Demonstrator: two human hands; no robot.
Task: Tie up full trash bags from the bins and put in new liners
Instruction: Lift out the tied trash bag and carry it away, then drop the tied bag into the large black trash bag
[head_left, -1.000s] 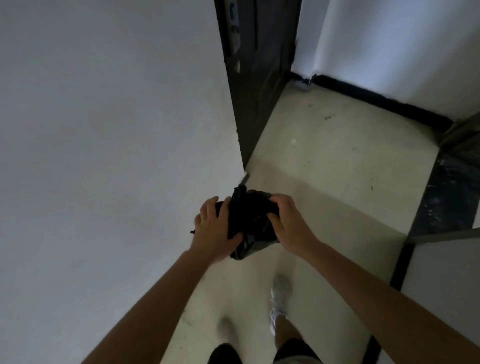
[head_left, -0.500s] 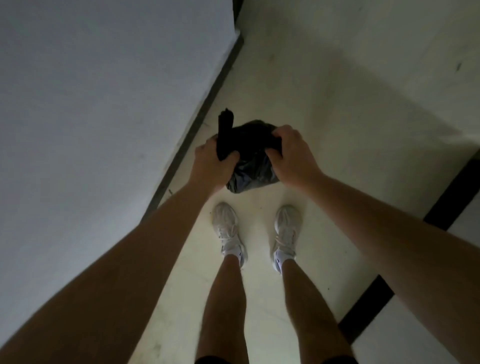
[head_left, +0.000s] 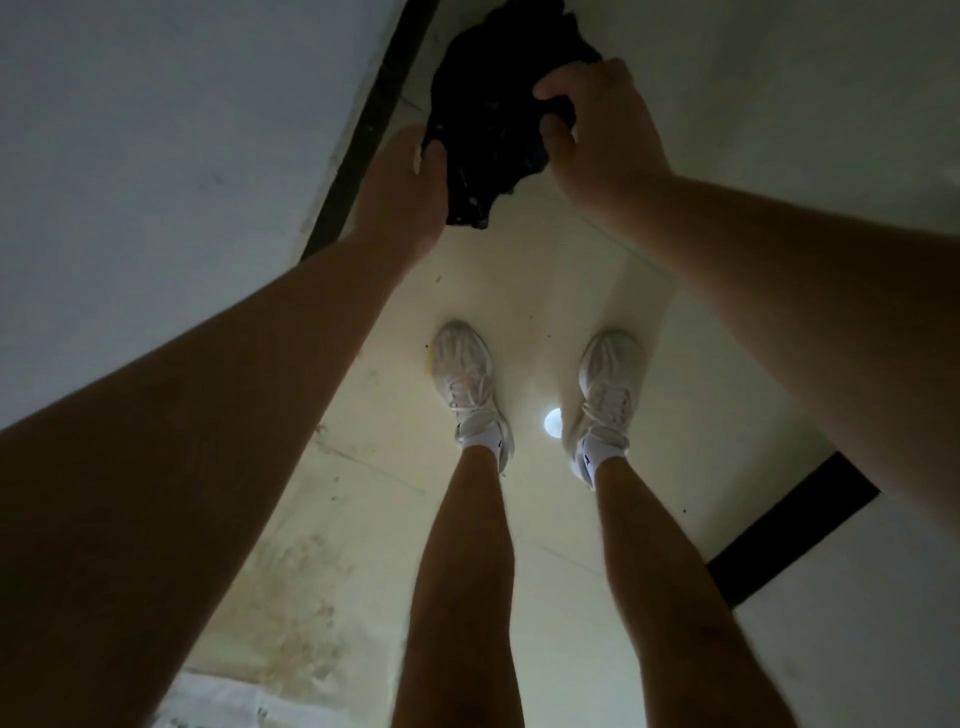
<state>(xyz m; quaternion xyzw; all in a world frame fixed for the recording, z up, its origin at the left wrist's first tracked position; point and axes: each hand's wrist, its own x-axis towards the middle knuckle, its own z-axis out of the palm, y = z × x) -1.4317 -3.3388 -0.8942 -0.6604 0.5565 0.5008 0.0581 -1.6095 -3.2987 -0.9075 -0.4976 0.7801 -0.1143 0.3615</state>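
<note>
A small black trash bag (head_left: 493, 114) hangs in front of me at the top of the head view, crumpled and partly cut off by the frame's top edge. My left hand (head_left: 410, 192) grips its lower left side. My right hand (head_left: 597, 135) pinches its right edge between thumb and fingers. Both arms reach forward over the floor. No bin is in view.
A white wall (head_left: 156, 156) with a dark baseboard (head_left: 363, 140) runs along my left. My two feet in white sneakers (head_left: 467, 384) stand on pale floor tiles (head_left: 545, 280). A black floor strip (head_left: 789, 525) lies at the right. A small bright spot (head_left: 553, 421) shows between my feet.
My view has tilted further down toward my feet. The bag and both hands now sit higher in the frame, and the bag looks more spread out between my hands.
</note>
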